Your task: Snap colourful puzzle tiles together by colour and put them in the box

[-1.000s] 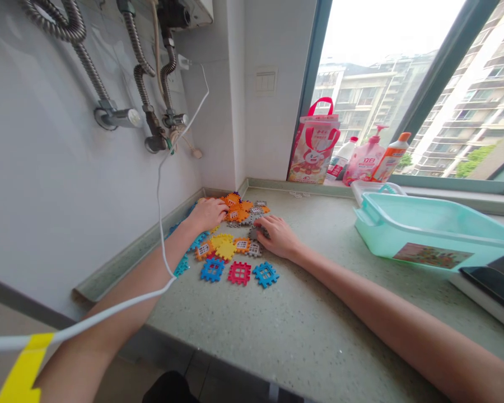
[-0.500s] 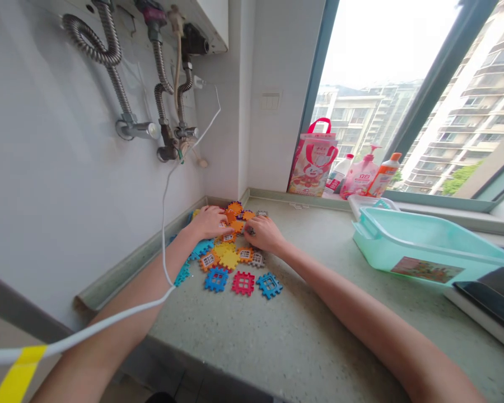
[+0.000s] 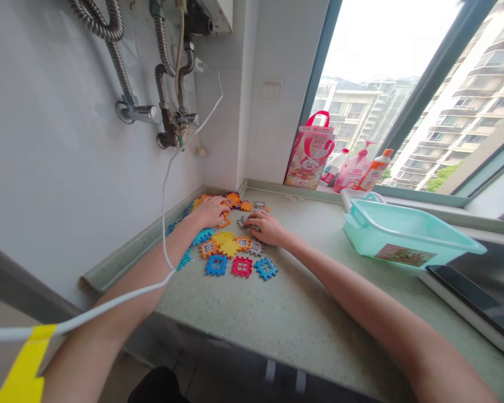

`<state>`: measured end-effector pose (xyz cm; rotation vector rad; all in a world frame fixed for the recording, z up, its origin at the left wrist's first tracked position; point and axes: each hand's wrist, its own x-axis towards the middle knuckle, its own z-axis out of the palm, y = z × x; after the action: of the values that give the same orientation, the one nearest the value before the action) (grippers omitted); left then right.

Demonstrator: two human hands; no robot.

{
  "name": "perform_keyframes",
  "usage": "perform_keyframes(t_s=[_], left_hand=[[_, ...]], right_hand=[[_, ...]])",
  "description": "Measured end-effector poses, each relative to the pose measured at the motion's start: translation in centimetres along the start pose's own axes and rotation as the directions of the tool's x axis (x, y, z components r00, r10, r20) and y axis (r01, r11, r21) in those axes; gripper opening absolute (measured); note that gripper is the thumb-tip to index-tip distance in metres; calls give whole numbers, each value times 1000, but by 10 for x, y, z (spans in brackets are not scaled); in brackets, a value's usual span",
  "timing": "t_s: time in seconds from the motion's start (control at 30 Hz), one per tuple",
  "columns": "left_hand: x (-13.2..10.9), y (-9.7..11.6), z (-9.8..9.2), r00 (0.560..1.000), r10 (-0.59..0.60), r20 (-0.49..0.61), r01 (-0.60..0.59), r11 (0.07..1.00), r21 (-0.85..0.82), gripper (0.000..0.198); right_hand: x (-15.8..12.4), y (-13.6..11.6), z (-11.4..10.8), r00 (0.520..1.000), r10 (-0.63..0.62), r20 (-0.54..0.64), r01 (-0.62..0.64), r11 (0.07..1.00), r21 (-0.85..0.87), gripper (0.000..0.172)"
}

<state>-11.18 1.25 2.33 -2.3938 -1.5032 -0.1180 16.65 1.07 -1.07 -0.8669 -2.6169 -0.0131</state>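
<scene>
Interlocking plastic building pieces lie in a pile in the counter's corner. My left hand [image 3: 212, 211] rests over the pile's left side, fingers stretched out against an orange piece [image 3: 223, 222]. To the right, my right hand [image 3: 265, 226] has its fingers curled on a grey piece [image 3: 241, 222]; the fingertips are partly hidden. More grey pieces [image 3: 259, 206] lie just behind it. Nearer to me are yellow pieces [image 3: 227, 244] and orange window pieces [image 3: 208, 249]. A blue window piece [image 3: 216, 265], a red one [image 3: 242, 267] and another blue one [image 3: 266, 268] form a front row.
A mint-green plastic bin [image 3: 407, 232] stands on the counter [image 3: 243, 313] at right, beside a dark flat appliance [image 3: 474, 302]. A white cord [image 3: 164, 215] hangs across my left forearm. Bottles [image 3: 355, 168] and a pink bag [image 3: 309, 157] line the windowsill.
My view has tipped slightly downward. My hands have drawn a little apart, and grey pieces now show by my right fingers, away from the orange ones. The front row stays in place.
</scene>
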Motion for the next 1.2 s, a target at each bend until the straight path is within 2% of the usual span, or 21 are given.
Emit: perform_keyframes(t_s=[0.2,0.3,0.37,0.47,0.53,0.63,0.7,0.8,0.9,1.0,1.1,1.2], left_hand=[[-2,6,-10,1000,2,29,-1,1000,-10,42],[0,15,-21,999,-4,-52,2,1000,-25,42],[0,28,-33,992,34,-121,-42,997,-58,41],[-12,61,-53,984,103,-143,-126,979,-162,41],[-30,87,-60,983,133,-124,-159,960,-230,45],[-66,118,-59,983,161,-84,-177,952,-251,62],[-88,129,-54,983,164,-78,-178,953,-247,71],[-108,137,-50,968,221,-119,-245,937,-251,64],[-110,143,-51,930,341,-135,-365,897,-251,47],[-106,146,-53,925,370,-88,-379,877,-294,42],[-102,142,-52,938,343,-57,-339,870,-359,41],[-98,133,-48,949,311,-60,-312,886,-344,37]], right_hand=[[-77,12,-24,995,69,-67,-69,998,4,35],[-118,17,-36,989,109,-104,-109,994,2,33],[-141,19,-43,985,120,-124,-121,993,1,31],[-163,18,-52,982,117,-147,-118,993,0,26],[-169,15,-57,977,105,-186,-112,993,-26,26],[-167,2,-64,974,30,-224,-49,996,-81,29],[-158,-10,-64,983,-50,-176,33,995,-95,31],[-135,-31,-60,991,-122,-56,115,987,-115,40],[-113,-40,-54,997,-72,28,75,988,-135,41],[-107,-35,-55,998,41,51,-33,990,-137,38],[-124,-20,-65,993,107,55,-100,988,-114,38],[-156,-5,-82,989,146,39,-143,987,-69,43]])
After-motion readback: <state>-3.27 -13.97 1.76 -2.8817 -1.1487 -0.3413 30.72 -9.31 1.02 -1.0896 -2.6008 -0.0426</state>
